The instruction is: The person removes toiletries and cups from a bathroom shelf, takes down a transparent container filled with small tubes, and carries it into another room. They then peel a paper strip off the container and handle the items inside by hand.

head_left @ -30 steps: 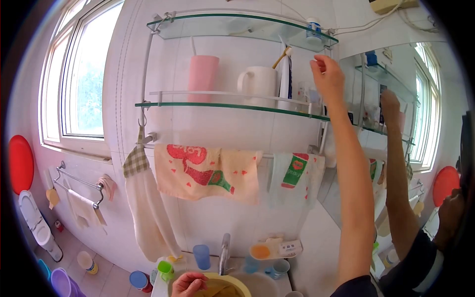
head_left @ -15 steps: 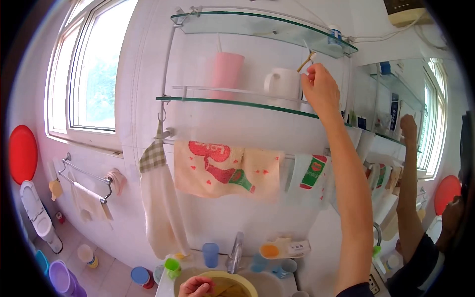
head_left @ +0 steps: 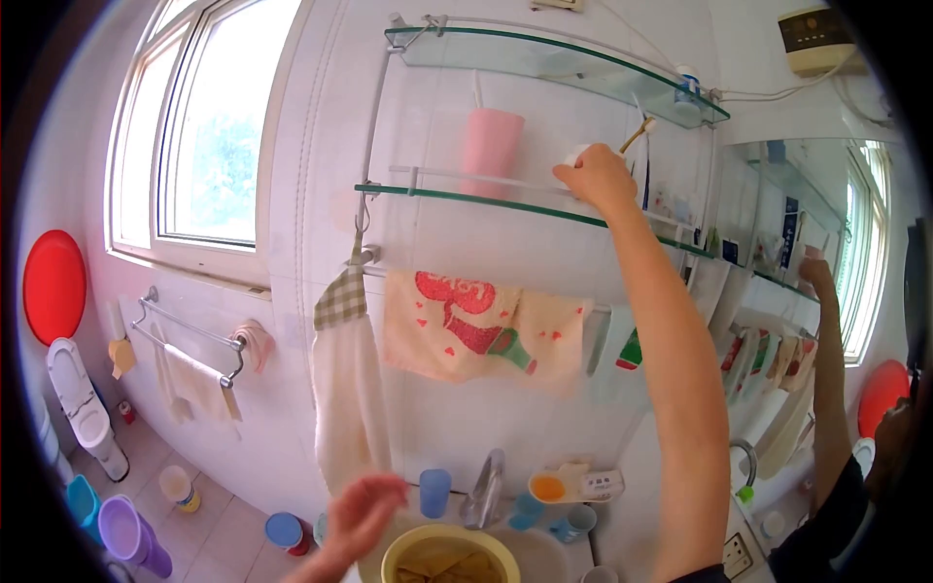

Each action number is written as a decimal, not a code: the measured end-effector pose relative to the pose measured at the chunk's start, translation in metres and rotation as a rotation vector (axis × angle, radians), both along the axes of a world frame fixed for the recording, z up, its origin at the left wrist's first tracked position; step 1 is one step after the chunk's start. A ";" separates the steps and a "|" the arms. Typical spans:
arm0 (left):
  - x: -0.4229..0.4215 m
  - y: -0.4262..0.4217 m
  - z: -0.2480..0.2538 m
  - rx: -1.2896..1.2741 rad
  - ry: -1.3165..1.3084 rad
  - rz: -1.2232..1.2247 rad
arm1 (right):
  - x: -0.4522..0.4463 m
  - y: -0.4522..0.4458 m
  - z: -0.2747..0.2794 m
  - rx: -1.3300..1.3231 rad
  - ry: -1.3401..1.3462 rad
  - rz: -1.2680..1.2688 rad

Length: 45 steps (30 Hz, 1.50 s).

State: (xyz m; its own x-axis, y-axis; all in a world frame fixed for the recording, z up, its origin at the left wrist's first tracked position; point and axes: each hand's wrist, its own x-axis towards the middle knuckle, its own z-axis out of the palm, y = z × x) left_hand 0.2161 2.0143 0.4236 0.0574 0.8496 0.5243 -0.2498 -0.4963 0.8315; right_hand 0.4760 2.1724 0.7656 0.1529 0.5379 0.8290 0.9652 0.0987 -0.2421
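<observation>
My right hand (head_left: 601, 180) is raised to the lower glass shelf (head_left: 486, 206), with fingers closed on the white mug (head_left: 577, 154), which it mostly hides. A toothbrush (head_left: 637, 134) with a brown handle stands tilted just right of the hand, bristles up. On the same shelf, left of the hand, is a pink cup (head_left: 493, 146) with a thin white stick rising from it. My left hand (head_left: 362, 517), slightly blurred, hovers beside the yellow basin (head_left: 397, 552) with loosely extended fingers and nothing in them. Brownish cloth (head_left: 452, 568) lies in the basin.
A faucet (head_left: 484, 491), a blue cup (head_left: 434, 494) and a soap dish (head_left: 573, 485) are at the sink. Towels (head_left: 466, 335) hang under the shelf. A mirror (head_left: 777, 214) is on the right. Purple bucket (head_left: 131, 534) and toilet (head_left: 86, 418) are at left.
My right hand has moved from the toothbrush to the mug, leaving the brush tilted beside it. My left hand has risen from the basin's rim, its fingers less curled. The view has shifted slightly.
</observation>
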 end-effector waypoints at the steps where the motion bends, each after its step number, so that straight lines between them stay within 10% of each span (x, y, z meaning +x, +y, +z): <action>1: -0.003 0.006 0.031 0.129 0.013 0.040 | 0.001 0.001 -0.002 0.023 0.002 0.042; 7: 0.031 0.085 0.234 0.873 0.229 0.417 | 0.016 0.011 -0.010 0.107 0.081 0.270; 14: 0.082 0.196 0.348 0.372 0.777 0.798 | 0.010 0.002 -0.017 0.134 0.146 0.262; 18: 0.103 0.199 0.363 0.461 1.247 0.750 | 0.014 0.005 -0.016 0.121 0.139 0.295; 30: 0.093 0.198 0.338 0.314 0.431 0.714 | 0.019 0.016 -0.015 0.146 0.227 0.488; 45: 0.088 0.202 0.333 0.431 0.345 0.715 | -0.007 0.001 -0.001 0.300 0.427 0.645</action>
